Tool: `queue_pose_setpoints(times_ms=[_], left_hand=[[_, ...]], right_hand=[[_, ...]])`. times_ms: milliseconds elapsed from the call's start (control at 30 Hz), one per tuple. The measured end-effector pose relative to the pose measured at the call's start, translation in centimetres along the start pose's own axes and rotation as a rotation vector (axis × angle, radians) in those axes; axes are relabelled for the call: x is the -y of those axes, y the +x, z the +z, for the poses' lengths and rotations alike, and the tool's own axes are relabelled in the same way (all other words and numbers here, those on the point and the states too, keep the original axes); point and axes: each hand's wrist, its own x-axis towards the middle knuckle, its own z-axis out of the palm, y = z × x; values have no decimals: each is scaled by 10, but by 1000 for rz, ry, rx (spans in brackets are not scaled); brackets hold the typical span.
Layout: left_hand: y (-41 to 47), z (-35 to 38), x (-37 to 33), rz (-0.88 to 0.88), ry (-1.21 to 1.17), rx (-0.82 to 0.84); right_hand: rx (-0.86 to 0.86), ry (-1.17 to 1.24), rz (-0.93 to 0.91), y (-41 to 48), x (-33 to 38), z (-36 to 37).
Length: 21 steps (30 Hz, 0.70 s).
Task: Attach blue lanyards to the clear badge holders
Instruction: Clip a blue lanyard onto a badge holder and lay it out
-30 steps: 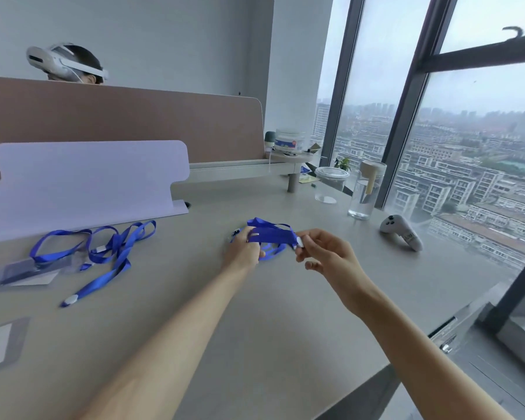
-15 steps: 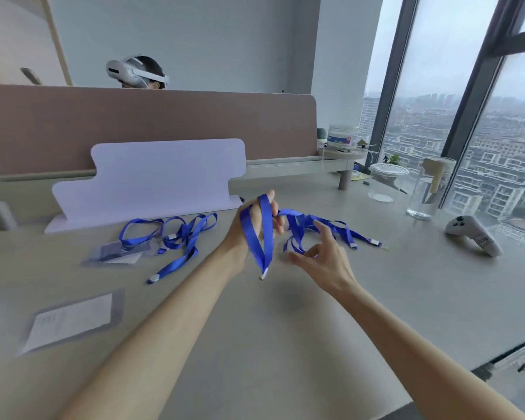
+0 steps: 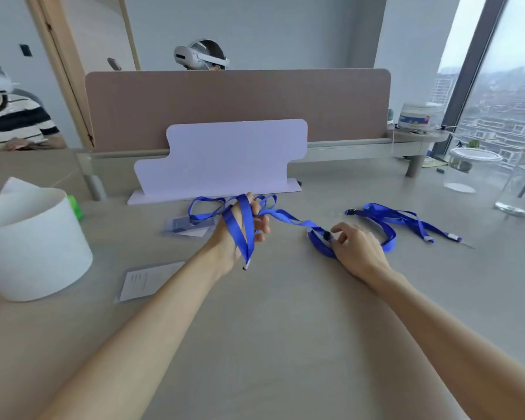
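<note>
A wide grey tabletop [image 3: 285, 328] fills the view, seen from above by the person working at it. A brown divider [image 3: 255, 107] runs along its far edge, with a pale upright board [image 3: 225, 159] standing in front of it. A large white tub [image 3: 34, 247] sits at the left.

Two bare forearms reach forward. The left hand [image 3: 225, 241] is raised off the tabletop. Its grip is curled round a blue lanyard [image 3: 288, 215], which is draped in a loop over the fingers. This probably keeps the slack gathered and untangled. One metal-tipped end [image 3: 246, 266] hangs below the palm.

The strap stretches right to the right hand [image 3: 358, 253], which rests low on the tabletop. Its grip appears to pinch the strap beside a small black clip [image 3: 326, 236], most likely to ready that clip for a holder.

A spare lanyard [image 3: 403, 218] lies loose to the right, near the right hand, probably waiting its turn.

A clear badge holder [image 3: 147, 280] with a paper card inside lies flat just left of the left forearm, with no strap on it. A second holder [image 3: 185, 227] lies behind the left hand, with blue strap loops [image 3: 203, 207] beside it. Whether they are joined cannot be told.
</note>
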Motion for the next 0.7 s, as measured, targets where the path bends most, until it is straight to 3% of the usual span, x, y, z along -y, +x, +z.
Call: queue_pose_setpoints(times_ms=[100, 300, 433, 533, 600, 700], left_hand=[[-1, -1, 6, -6, 45, 2], [7, 11, 12, 10, 7, -21], [13, 20, 16, -59, -14, -18], [10, 25, 18, -79, -50, 32], [7, 22, 17, -77, -32, 44], [7, 6, 16, -63, 12, 35]], right_hand=[[-25, -190, 7, 10, -19, -5], [-47, -281, 93, 18, -39, -19], [-142, -143, -84, 8, -23, -22], [-24, -68, -327, -4, -5, -20], [79, -169, -355, -5, 3, -15], [57, -170, -369, -2, 15, -9]])
